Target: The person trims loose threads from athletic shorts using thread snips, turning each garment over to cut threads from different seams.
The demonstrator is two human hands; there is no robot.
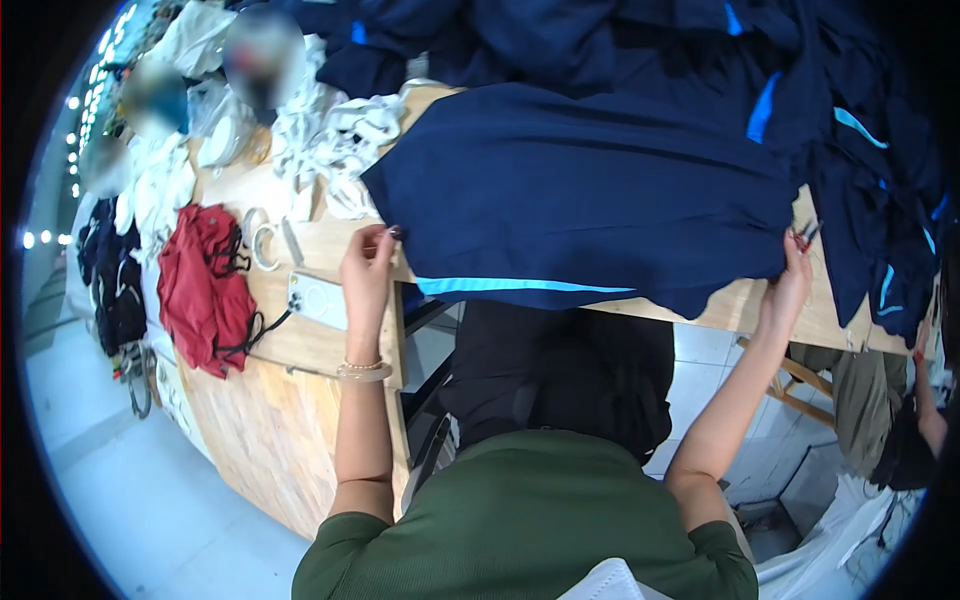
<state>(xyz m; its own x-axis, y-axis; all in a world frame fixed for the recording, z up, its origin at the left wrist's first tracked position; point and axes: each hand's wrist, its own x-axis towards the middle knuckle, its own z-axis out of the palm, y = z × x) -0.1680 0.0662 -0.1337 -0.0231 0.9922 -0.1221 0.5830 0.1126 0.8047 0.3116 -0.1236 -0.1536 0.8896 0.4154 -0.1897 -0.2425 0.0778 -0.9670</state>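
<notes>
At the light-wood table: wide navy cloth panel, pale-blue strip along its near side, spread between both hands.
Left hand: left hand has thumb and fingers closed narrow at the panel's left edge.
Right hand: right hand is at the panel's right end, fingers curled around a small red-and-dark snips-like tool. From my feed I can't tell if they pinch cloth too.
Panel handling: I'd keep the pull light and equal from both ends, since thin-looking cloth will likely ripple or skew if one side leads. Keep tool tips pointed off the fabric.
Strip: use it as a straightness check; I'd watch the right end, where the near edge goes wavy.
Far side: heaped navy cloth with blue accents lies right behind the panel. Snag risk, I'd say.
Left of panel: white phone, white tape-like ring, crumpled red garment with black cords, rumpled white cloth.
Room: pale tiled floor, wooden stool-like frame under the right side, co-worker's arm at far right.
</notes>
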